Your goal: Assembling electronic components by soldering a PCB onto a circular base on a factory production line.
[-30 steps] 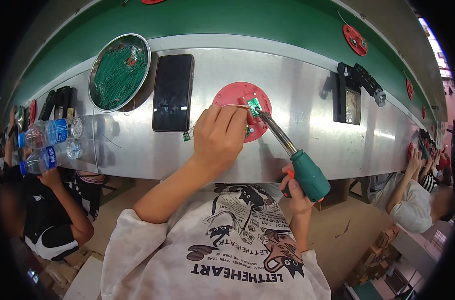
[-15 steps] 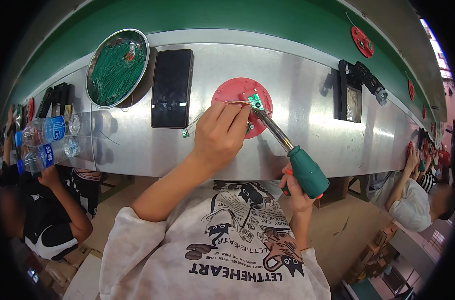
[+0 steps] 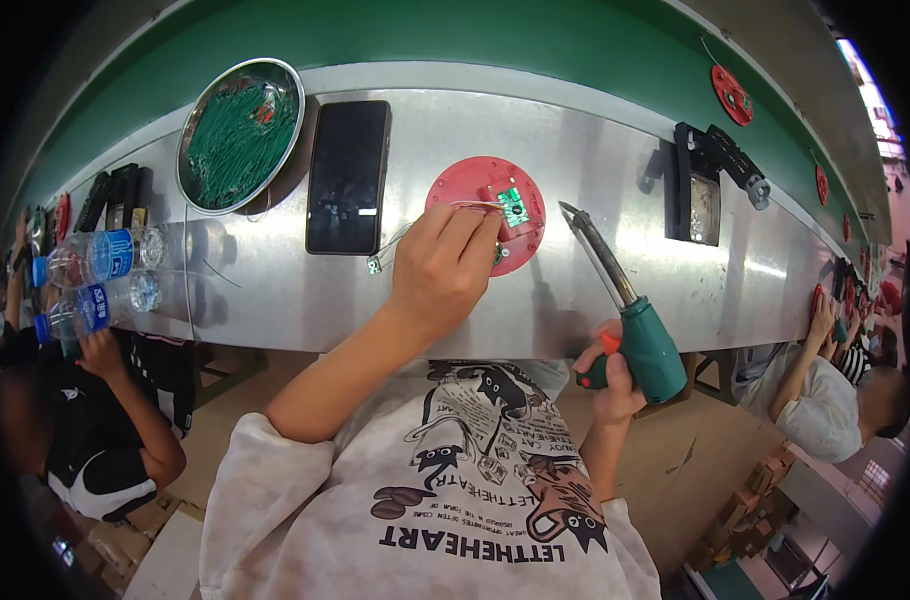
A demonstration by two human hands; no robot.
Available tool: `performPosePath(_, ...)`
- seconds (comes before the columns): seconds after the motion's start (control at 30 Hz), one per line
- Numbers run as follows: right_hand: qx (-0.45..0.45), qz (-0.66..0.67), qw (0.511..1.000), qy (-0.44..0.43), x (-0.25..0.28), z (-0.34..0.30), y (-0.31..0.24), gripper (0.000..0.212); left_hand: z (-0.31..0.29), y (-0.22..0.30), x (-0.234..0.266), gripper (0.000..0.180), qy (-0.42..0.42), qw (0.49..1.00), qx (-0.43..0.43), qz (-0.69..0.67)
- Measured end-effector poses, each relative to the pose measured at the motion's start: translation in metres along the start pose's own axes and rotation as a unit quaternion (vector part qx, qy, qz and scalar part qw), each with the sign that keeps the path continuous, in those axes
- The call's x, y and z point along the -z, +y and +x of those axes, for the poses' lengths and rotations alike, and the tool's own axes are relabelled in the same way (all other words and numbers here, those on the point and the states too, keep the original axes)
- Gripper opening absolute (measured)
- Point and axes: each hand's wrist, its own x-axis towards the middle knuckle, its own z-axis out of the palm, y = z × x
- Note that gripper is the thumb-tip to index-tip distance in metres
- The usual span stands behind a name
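On the steel bench lies a round red plastic disc (image 3: 450, 180) with a small green circuit board (image 3: 513, 207) on it. My left hand (image 3: 440, 262) is closed over the disc's left side, its fingertips pinching a thin white wire (image 3: 475, 204) whose end lies by the board. A tiny circuit piece (image 3: 374, 265) on a wire rests just left of that hand. My right hand (image 3: 615, 385) grips the green handle of a gun-shaped soldering iron (image 3: 650, 345). The iron's tip points up and left, apart from the disc on its right side.
A metal bowl (image 3: 297, 130) of green wires and a black phone (image 3: 347, 180) stand left of the disc. Two plastic bottles (image 3: 100, 258) lie farther left. A black soldering stand (image 3: 700, 185) is at the right. Other people (image 3: 820, 400) sit at both sides.
My right hand has drawn the soldering iron away from the circuit board, to the right and slightly nearer me. My left hand stays at nearly the same place with the wire.
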Motion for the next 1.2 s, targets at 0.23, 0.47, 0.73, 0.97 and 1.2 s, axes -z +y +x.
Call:
performPosePath(0.23,0.093,-0.065,0.987,0.117,0.019,0.008,-0.011,0.040,-0.003,0.004,0.012,0.031,-0.032,0.999,0.023,0.000)
performPosePath(0.47,0.356,-0.067,0.871,0.333,0.047,0.012,-0.049,0.031,0.003,0.015,0.012,0.020,-0.029,0.999,0.034,-0.003)
performPosePath(0.73,0.160,-0.045,0.895,0.413,0.058,0.010,-0.014,0.022,0.014,0.014,0.009,0.025,-0.018,0.998,0.050,0.021)
performPosePath(0.97,0.167,-0.007,0.931,0.324,0.051,0.006,-0.016,0.029,0.045,0.010,0.034,0.053,-0.166,0.982,0.070,0.064)
performPosePath(1.2,0.108,0.190,0.923,0.316,0.029,0.010,0.038,0.032,0.114,-0.032,-0.027,0.074,-0.174,0.981,0.007,-0.082)
